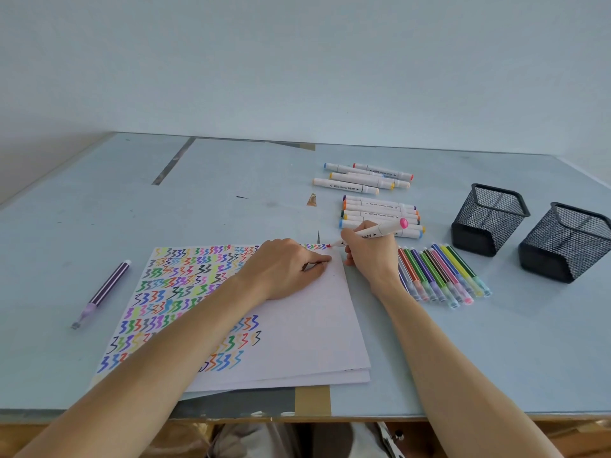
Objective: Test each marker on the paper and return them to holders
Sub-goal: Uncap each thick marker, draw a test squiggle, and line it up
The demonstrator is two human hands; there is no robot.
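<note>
A white marker point(380, 230) with a pink end cap is gripped in the right hand point(370, 251), its red tip set at the top right corner of the paper point(297, 342), which is covered in coloured zigzags. The paper is pressed by the left hand point(284, 269), fingers loosely curled, nothing seen held. Black print is carried on the white markers point(380, 211) at twelve o'clock of the right hand; it cannot be read. Thin pens point(443, 272) lie at three o'clock, two mesh holders point(489, 219) beyond. A purple pen point(102, 292) lies at nine o'clock.

Bare forearms, sleeveless, no rings, hands point(287, 269) unadorned
</note>
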